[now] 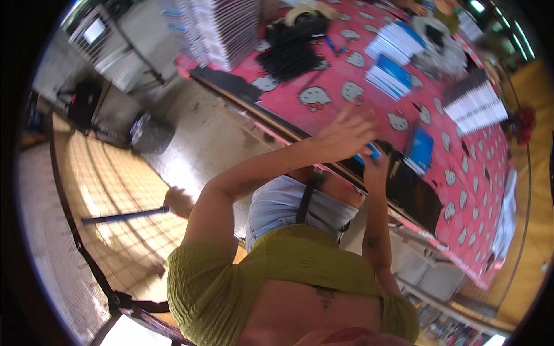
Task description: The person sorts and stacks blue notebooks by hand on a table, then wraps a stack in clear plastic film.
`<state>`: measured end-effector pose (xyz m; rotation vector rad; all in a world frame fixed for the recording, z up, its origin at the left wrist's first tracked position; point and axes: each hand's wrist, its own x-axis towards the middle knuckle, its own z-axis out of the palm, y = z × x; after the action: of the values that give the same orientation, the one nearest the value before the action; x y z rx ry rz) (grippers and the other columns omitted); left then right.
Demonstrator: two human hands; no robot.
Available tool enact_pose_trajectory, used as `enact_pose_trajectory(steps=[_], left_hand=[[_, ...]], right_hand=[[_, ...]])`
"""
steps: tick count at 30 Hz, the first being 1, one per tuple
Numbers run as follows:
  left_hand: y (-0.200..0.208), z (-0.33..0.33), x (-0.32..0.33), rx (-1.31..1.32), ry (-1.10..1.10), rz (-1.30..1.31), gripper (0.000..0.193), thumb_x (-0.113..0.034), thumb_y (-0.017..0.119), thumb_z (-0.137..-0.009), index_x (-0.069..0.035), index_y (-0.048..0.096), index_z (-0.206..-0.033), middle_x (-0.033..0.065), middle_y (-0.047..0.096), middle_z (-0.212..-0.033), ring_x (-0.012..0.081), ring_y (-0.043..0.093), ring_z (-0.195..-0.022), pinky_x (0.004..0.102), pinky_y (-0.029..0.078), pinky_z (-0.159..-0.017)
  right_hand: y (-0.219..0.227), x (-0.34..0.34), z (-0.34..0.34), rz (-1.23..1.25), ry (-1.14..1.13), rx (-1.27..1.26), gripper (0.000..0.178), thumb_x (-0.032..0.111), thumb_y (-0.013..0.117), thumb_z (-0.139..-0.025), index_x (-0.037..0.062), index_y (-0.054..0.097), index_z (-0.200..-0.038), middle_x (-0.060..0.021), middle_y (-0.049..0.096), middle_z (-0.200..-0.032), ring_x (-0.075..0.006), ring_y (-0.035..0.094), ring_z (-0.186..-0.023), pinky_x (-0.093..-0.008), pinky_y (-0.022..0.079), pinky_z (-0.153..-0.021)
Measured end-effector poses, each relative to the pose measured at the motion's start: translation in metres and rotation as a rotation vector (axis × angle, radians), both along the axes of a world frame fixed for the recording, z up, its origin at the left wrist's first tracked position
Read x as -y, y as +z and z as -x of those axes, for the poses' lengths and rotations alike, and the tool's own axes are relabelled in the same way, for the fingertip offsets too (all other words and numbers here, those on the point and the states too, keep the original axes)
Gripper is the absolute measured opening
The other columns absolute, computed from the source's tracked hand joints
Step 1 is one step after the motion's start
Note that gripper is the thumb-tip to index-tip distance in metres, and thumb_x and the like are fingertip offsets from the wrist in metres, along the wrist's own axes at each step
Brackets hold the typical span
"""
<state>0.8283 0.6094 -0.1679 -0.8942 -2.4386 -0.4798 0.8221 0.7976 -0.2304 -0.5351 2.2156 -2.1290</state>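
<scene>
Over the near edge of the table, my left hand (353, 134) is open, its fingers apart and blurred by motion. Just right of it, my right hand (377, 168) has its fingers closed around a small blue thing (374, 151). Its kind is unclear, since both hands partly cover it. My left hand hovers close to this thing; whether it touches it I cannot tell. To the right of my right hand, a blue booklet (420, 149) lies on the pink patterned tablecloth (288, 112). A dark patch (414, 193) covers the table edge beneath my right hand.
Fanned booklets (393, 75) and a thick book stack (476, 105) lie farther off. Black strips (288, 57) rest beside a tall booklet pile (231, 34) at far left. A clear plastic bag (441, 49) is near another person's hand (414, 7). A bag-lined bin (151, 134) stands left.
</scene>
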Motion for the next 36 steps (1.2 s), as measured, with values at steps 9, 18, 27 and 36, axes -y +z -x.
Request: enact_pose_trajectory(steps=[9,18,27,36], left_hand=[[-0.013,0.001,-0.002,0.132,0.018,0.011,0.044,-0.031,0.061,-0.094,-0.011,0.058,-0.133,0.0078,0.054,-0.141,0.0262,0.046,-0.136,0.0605,0.017,-0.117],[-0.017,0.008,-0.015,-0.087,-0.072,-0.017,0.040,-0.029,0.062,-0.094,-0.014,0.061,-0.131,0.0050,0.054,-0.142,0.0255,0.043,-0.139,0.0662,0.012,-0.114],[-0.020,-0.018,-0.031,0.000,-0.023,-0.120,0.048,-0.027,0.058,-0.096,-0.011,0.051,-0.141,0.0114,0.050,-0.145,0.0323,0.044,-0.136,0.0610,0.013,-0.117],[0.001,0.012,-0.024,0.070,-0.106,-0.214,0.011,-0.018,0.071,-0.088,-0.011,0.070,-0.097,0.0002,0.071,-0.094,0.0191,0.067,-0.096,0.0559,0.019,-0.116]], right_hand=[[0.012,0.003,-0.001,-0.075,0.008,-0.039,0.020,0.006,0.064,-0.093,-0.0029,0.067,-0.111,-0.0054,0.070,-0.090,-0.0076,0.057,-0.082,-0.0278,0.049,-0.075],[-0.006,0.000,0.003,-0.086,-0.017,-0.161,0.018,0.005,0.065,-0.089,-0.0016,0.065,-0.106,-0.0077,0.069,-0.085,-0.0090,0.056,-0.079,-0.0298,0.049,-0.072],[0.007,-0.005,0.007,-0.050,-0.008,-0.038,0.028,0.008,0.068,-0.089,0.0001,0.066,-0.116,-0.0140,0.072,-0.096,-0.0126,0.065,-0.087,-0.0324,0.052,-0.078],[0.056,-0.053,-0.002,-0.153,0.024,-0.108,0.027,0.012,0.069,-0.091,0.0030,0.069,-0.117,-0.0039,0.070,-0.085,-0.0092,0.059,-0.072,-0.0267,0.049,-0.067]])
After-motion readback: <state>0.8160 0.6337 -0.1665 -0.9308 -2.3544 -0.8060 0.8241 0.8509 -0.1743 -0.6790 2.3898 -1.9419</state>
